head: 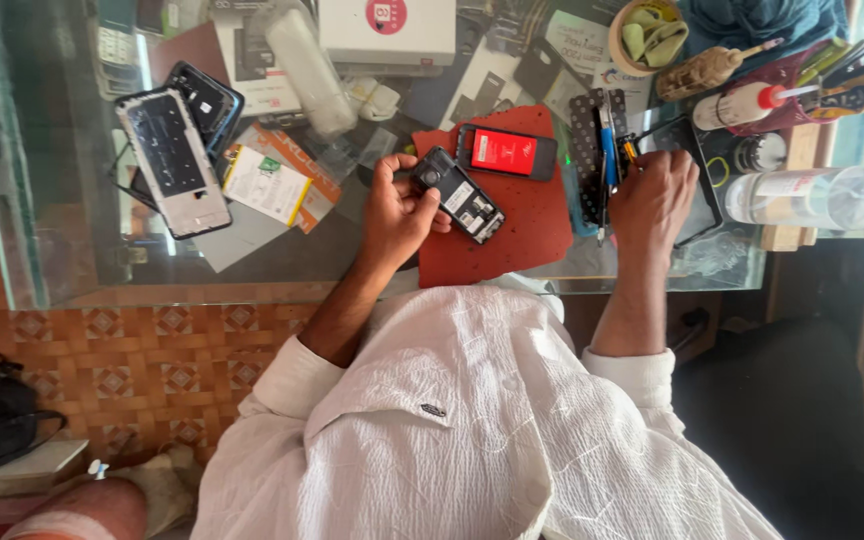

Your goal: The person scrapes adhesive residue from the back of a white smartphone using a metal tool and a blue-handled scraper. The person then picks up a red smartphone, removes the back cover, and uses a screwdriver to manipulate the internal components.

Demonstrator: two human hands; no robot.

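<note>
Our left hand [397,205] grips the opened small phone [459,194], light, rigid, fragile inside; edges suit holding. Right hand [652,195], at three o'clock, grasps tools [607,150].

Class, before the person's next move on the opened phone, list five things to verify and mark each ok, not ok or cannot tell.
1. Left hand grips the opened black phone: ok.
2. Phone is over the red mat: ok.
3. Right hand is at the tools: ok.
4. Right hand has a tool gripped: cannot tell.
5. Second phone with red screen lies apart from the held one: ok.
</note>
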